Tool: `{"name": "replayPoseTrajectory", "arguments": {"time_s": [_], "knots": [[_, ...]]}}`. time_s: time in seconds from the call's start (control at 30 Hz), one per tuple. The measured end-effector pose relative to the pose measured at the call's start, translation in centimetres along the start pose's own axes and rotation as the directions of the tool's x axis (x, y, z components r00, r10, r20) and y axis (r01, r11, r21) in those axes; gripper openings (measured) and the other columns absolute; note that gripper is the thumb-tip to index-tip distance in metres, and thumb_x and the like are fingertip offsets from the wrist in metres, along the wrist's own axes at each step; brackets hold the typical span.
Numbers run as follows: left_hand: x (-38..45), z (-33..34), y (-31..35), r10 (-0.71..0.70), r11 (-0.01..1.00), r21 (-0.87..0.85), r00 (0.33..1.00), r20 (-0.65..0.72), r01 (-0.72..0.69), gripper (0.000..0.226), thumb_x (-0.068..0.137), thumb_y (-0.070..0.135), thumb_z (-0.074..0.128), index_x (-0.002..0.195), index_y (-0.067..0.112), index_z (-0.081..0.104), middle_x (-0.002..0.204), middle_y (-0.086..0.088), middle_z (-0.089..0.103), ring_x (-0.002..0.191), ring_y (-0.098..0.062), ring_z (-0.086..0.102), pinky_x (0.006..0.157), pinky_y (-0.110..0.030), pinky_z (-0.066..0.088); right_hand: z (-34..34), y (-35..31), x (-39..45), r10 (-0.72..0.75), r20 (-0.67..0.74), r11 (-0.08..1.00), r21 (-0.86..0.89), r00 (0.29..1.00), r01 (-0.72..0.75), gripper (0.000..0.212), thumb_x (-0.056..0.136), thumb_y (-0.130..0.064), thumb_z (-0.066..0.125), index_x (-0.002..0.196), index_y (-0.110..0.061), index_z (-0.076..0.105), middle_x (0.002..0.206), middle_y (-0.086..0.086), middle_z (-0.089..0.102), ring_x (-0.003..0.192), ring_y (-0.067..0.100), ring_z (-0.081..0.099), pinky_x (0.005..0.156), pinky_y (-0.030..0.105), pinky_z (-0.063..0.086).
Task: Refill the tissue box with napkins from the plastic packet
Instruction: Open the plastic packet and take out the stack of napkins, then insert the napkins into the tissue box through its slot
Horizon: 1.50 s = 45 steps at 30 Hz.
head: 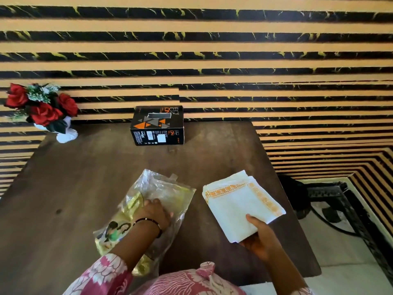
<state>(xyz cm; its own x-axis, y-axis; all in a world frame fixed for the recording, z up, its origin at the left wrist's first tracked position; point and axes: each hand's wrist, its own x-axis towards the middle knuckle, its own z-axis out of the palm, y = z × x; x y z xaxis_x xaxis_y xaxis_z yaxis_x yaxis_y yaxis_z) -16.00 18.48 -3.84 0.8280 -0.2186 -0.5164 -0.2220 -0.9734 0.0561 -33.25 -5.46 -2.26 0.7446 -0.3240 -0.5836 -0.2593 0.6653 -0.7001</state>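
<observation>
One black cardboard tissue box (157, 124) with orange triangles stands at the far edge of a dark wooden table (85, 167). Nearer than the box, one crinkled clear plastic packet (157, 188) lies under the left hand (156, 211), fingers spread flat. Right of the packet, the right hand (260, 239) pinches one stack of white napkins (240, 203), above bare tabletop.
</observation>
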Motion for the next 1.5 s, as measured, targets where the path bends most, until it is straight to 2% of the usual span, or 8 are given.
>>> {"name": "replayPoseTrajectory", "arguments": {"time_s": [0.2, 0.57, 0.73, 0.97, 1.1, 1.2, 1.33, 1.5], "knots": [[-5.8, -0.9, 0.9, 0.361, 0.927, 0.119, 0.932, -0.033, -0.355, 0.060, 0.087, 0.048, 0.042, 0.141, 0.038, 0.016, 0.153, 0.008, 0.014, 0.143, -0.024, 0.007, 0.111, -0.061, 0.006, -0.1, 0.3, -0.1, 0.214, -0.098, 0.946, -0.227, 0.972, -0.231, 0.034, 0.086, -0.033, 0.061, 0.112, -0.012, 0.055, 0.095, 0.018, 0.073, 0.086, 0.038, 0.070, 0.065, 0.041, 0.059], [-3.6, 2.0, -1.3, -0.153, 0.987, 0.045, 0.986, -0.063, 0.156, 0.077, 0.084, 0.068, 0.022, 0.144, 0.028, -0.007, 0.156, -0.001, -0.011, 0.140, -0.043, -0.003, 0.106, -0.070, 0.009, 1.3, 1.6, -0.5, 0.209, -0.180, 0.884, -0.385, 0.961, -0.264, 0.040, 0.087, -0.048, 0.053, 0.096, -0.009, 0.060, 0.090, 0.017, 0.072, 0.078, 0.034, 0.070, 0.063, 0.034, 0.054], [-4.4, 1.6, -4.1, -0.019, 0.999, 0.036, 0.989, -0.145, 0.025, 0.072, 0.084, 0.069, 0.021, 0.142, 0.038, -0.008, 0.156, 0.005, -0.012, 0.141, -0.037, -0.008, 0.103, -0.072, 0.005, 4.1, 0.9, -1.8, 0.321, -0.167, 0.589, -0.735, 0.932, -0.335, 0.067, 0.089, -0.061, 0.037, 0.068, -0.003, 0.063, 0.057, 0.010, 0.066, 0.050, 0.023, 0.064, 0.052, 0.024, 0.049], [-4.8, 2.1, -10.4, 0.088, 0.981, -0.140, 0.951, -0.298, -0.134, 0.087, 0.068, 0.066, -0.003, 0.145, 0.028, 0.010, 0.157, 0.001, 0.009, 0.144, -0.023, 0.007, 0.116, -0.051, 0.004, 14.4, 3.6, -1.3, 0.075, 0.311, 0.360, -0.895, 0.947, 0.265, 0.026, 0.090, -0.035, 0.056, 0.093, -0.012, 0.067, 0.085, 0.011, 0.073, 0.069, 0.019, 0.068, 0.065, 0.033, 0.053], [-5.5, 2.4, -13.6, 0.049, 0.987, -0.138, 0.980, -0.195, -0.077, 0.090, 0.065, 0.065, 0.000, 0.144, 0.026, 0.018, 0.155, 0.003, 0.016, 0.143, -0.025, 0.008, 0.114, -0.053, 0.002, 21.1, 8.4, 1.2, 0.253, 0.415, 0.200, -0.906, 0.874, 0.373, 0.037, 0.090, -0.024, 0.056, 0.124, -0.007, 0.053, 0.114, 0.011, 0.063, 0.104, 0.024, 0.060, 0.089, 0.031, 0.045], [-5.1, 2.1, -17.3, -0.086, 0.980, -0.190, 0.981, -0.176, 0.052, 0.066, 0.086, 0.058, 0.024, 0.143, 0.026, 0.018, 0.155, 0.003, 0.015, 0.143, -0.028, 0.008, 0.114, -0.056, 0.004, 26.1, 11.1, 2.1, 0.332, 0.416, 0.215, -0.907, 0.847, 0.361, 0.049, 0.091, -0.025, 0.053, 0.136, -0.011, 0.040, 0.132, 0.012, 0.054, 0.117, 0.027, 0.053, 0.100, 0.038, 0.044], [-4.4, 0.9, -21.9, -0.200, 0.965, -0.203, 0.966, -0.166, 0.165, 0.064, 0.090, 0.054, 0.033, 0.144, 0.024, 0.014, 0.155, 0.000, 0.013, 0.142, -0.030, 0.009, 0.113, -0.056, 0.009, 31.2, 12.8, 2.0, 0.482, 0.436, 0.517, -0.842, 0.760, 0.155, 0.056, 0.096, -0.012, 0.045, 0.146, -0.020, 0.022, 0.150, 0.002, 0.033, 0.134, 0.022, 0.037, 0.098, 0.036, 0.039], [-2.6, -0.3, -26.4, -0.256, 0.953, -0.206, 0.956, -0.146, 0.223, 0.064, 0.087, 0.057, 0.036, 0.142, 0.026, 0.021, 0.152, 0.000, 0.024, 0.140, -0.026, 0.017, 0.113, -0.055, 0.016, 32.2, 11.5, 3.9, 0.357, 0.433, 0.604, -0.783, 0.828, 0.149, 0.041, 0.093, -0.006, 0.048, 0.133, -0.014, 0.046, 0.141, 0.010, 0.048, 0.119, 0.022, 0.051, 0.075, 0.025, 0.043]]}}
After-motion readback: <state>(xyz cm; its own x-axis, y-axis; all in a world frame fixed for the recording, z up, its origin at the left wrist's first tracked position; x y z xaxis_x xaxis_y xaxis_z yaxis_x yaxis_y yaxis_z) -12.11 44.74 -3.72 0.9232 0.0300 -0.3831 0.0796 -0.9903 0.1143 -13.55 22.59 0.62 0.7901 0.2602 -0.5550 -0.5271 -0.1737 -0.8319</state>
